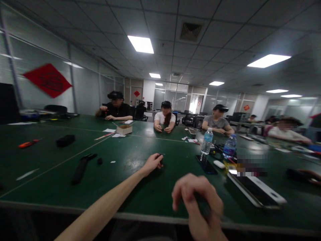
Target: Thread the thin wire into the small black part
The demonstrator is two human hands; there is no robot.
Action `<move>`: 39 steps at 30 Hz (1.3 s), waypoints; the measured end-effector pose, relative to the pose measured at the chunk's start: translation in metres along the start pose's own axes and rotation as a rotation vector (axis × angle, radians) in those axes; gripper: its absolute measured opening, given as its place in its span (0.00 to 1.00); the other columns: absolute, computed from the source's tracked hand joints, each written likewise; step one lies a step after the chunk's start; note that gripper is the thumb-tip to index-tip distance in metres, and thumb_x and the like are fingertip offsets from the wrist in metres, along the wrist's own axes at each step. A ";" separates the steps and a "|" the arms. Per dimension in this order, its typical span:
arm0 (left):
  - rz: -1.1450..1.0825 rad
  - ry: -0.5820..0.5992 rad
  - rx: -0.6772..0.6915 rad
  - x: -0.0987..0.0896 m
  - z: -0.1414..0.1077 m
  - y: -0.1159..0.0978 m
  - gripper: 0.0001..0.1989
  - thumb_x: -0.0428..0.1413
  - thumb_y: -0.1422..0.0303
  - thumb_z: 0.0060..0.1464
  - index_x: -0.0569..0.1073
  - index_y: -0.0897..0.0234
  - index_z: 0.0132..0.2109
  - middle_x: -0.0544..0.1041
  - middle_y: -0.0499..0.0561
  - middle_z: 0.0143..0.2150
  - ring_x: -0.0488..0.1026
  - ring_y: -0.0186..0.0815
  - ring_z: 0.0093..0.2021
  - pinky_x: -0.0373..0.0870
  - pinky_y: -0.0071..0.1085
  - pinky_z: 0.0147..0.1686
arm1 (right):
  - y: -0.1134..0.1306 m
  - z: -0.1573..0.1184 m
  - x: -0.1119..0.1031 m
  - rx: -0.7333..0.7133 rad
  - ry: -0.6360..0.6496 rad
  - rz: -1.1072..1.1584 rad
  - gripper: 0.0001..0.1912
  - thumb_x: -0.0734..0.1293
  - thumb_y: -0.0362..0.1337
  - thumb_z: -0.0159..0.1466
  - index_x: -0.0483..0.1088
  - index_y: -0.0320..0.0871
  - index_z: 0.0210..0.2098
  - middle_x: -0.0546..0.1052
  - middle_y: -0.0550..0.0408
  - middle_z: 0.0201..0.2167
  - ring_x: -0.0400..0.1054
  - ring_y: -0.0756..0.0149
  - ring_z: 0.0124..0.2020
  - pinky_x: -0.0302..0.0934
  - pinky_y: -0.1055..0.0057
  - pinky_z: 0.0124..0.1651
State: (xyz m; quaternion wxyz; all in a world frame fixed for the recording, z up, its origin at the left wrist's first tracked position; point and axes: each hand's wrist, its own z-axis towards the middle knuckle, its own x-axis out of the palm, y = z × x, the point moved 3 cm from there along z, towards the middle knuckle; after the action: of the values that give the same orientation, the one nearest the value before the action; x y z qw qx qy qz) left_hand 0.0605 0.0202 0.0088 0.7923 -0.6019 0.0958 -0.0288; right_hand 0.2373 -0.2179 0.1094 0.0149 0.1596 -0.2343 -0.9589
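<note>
My left hand [152, 164] rests on the green tabletop with its fingers closed round a small dark object [161, 158], most of which the fingers hide. Closer to me and to the right, my right hand [198, 194] is raised above the table's near edge. Its fingers are curled and smeared by motion. Something dark shows in the hollow of that palm, too blurred to name. To the left of my left hand lie a small white scrap [113, 162], a small black piece [99, 161] and a black tool-like thing with a crosswise head [81, 170].
On the right are a water bottle [207, 141], a second bottle [229, 146], a dark phone [206, 164], a white mouse [219, 164] and a white boxed device [255, 189]. An orange-handled tool [28, 143], a black case [65, 140] and a cardboard box [124, 129] lie left. Several people sit across.
</note>
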 end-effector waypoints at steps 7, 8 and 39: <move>-0.041 0.055 0.007 -0.001 0.000 0.000 0.19 0.50 0.53 0.52 0.65 0.66 0.39 0.72 0.52 0.35 0.72 0.29 0.24 0.62 0.21 0.18 | -0.158 0.077 -0.030 0.441 0.452 -0.777 0.11 0.66 0.40 0.57 0.65 0.42 0.38 0.71 0.56 0.25 0.64 0.69 0.26 0.52 0.75 0.29; -0.052 0.055 -0.007 -0.001 0.000 0.001 0.19 0.50 0.53 0.52 0.65 0.66 0.39 0.72 0.53 0.36 0.72 0.29 0.24 0.62 0.21 0.18 | -0.178 0.073 -0.033 0.460 0.529 -0.776 0.13 0.67 0.40 0.56 0.65 0.42 0.40 0.71 0.56 0.26 0.64 0.68 0.26 0.52 0.75 0.29; -0.184 0.132 -0.060 0.004 -0.015 -0.020 0.17 0.56 0.60 0.51 0.68 0.66 0.45 0.73 0.56 0.40 0.73 0.33 0.35 0.69 0.26 0.31 | -0.200 0.025 -0.031 0.167 0.583 -0.667 0.14 0.60 0.38 0.62 0.67 0.45 0.47 0.73 0.51 0.38 0.67 0.64 0.38 0.58 0.70 0.43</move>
State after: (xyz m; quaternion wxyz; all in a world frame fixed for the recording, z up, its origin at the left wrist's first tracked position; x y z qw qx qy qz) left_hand 0.0631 -0.0002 0.0241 0.7598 -0.6285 0.0928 -0.1382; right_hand 0.2680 -0.0259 0.0483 -0.2423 0.4907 -0.2328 -0.8040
